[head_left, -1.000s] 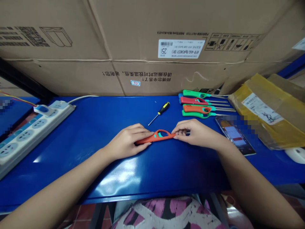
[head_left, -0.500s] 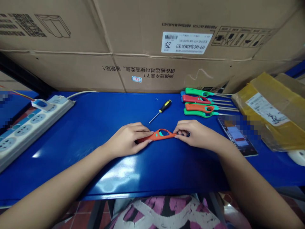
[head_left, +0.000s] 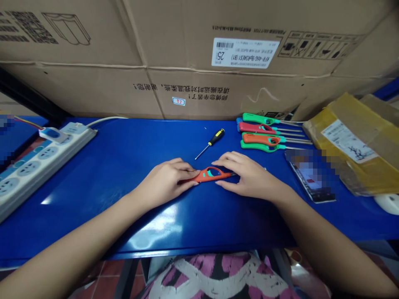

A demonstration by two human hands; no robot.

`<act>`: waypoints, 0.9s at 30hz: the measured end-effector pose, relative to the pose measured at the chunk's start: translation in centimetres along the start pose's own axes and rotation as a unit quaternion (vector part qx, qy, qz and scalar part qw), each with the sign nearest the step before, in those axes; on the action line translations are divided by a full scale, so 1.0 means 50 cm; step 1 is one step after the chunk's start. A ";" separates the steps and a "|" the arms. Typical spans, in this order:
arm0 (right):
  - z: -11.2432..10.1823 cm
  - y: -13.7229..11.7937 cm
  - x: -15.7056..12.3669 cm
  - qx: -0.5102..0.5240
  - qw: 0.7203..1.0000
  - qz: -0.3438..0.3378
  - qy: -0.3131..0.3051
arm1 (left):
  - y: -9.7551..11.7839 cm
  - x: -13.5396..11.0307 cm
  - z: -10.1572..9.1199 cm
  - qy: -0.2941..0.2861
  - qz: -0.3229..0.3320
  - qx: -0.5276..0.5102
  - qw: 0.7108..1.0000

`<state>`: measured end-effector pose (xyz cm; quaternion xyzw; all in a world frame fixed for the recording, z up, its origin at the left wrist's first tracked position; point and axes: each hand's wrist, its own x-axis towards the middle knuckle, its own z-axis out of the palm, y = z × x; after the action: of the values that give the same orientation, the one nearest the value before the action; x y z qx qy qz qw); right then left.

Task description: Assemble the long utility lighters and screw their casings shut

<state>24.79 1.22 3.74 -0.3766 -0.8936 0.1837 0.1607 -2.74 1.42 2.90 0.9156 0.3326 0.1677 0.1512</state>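
My left hand (head_left: 170, 179) is closed around the handle end of an orange long-nosed lighter (head_left: 208, 175), which lies level just over or on the blue table (head_left: 149, 145). The lighter has an oval finger opening with a teal trigger. Around its nose end is my right hand (head_left: 249, 172), thumb and fingers parted, one on either side of the body; I cannot tell whether they touch it. The palm hides most of the nose. Behind the lighter lies a black and yellow screwdriver (head_left: 215, 137), its shaft slanting toward me.
Several green, red and orange lighters (head_left: 260, 139) are grouped at the back right. Beside them are a phone (head_left: 311, 176) and a yellow-taped parcel (head_left: 349, 141). A power strip (head_left: 46, 153) lies at the left. A large cardboard box (head_left: 183, 45) walls off the back.
My right hand has let go its pinch at the lighter's nose, spread its fingers and shifted left over the front of the body. My left hand keeps its hold.
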 end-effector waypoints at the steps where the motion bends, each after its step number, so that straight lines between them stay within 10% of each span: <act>1: 0.009 -0.002 0.003 -0.001 1.000 -0.006 0.003 | 0.004 0.000 -0.001 0.001 -0.003 0.014 1.000; 27: 0.065 0.011 0.021 0.132 0.989 0.051 0.049 | 0.030 -0.017 -0.004 -0.029 -0.088 0.153 0.984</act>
<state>23.05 1.66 0.81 -0.4061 -0.8321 0.2895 0.2427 -2.61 -0.20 3.50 0.8998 0.4288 0.0741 0.0333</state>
